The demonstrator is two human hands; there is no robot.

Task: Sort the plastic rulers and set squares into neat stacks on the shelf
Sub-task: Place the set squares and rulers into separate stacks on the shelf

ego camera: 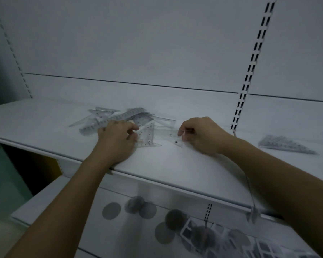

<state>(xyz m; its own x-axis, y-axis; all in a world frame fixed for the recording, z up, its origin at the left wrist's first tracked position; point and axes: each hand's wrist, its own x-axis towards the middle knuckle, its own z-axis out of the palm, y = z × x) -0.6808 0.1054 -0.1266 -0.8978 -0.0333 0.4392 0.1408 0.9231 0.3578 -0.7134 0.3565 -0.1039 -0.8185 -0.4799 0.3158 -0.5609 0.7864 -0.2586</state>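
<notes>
A loose heap of clear plastic rulers and set squares (117,116) lies on the white shelf (45,123). My left hand (117,140) rests at the heap's near edge, its curled fingers pinching a clear set square (147,138) that lies flat on the shelf. To its right, my right hand (203,135) pinches the end of another clear set square (177,140) between thumb and fingers. A neat stack of set squares (285,144) sits on the shelf at the far right, apart from both hands.
A slotted upright rail (250,71) runs up the back panel behind my right hand. Below the shelf's front edge (175,187), a lower shelf holds dark round discs (138,207) and packaged items (222,239). A dark gap opens at the lower left.
</notes>
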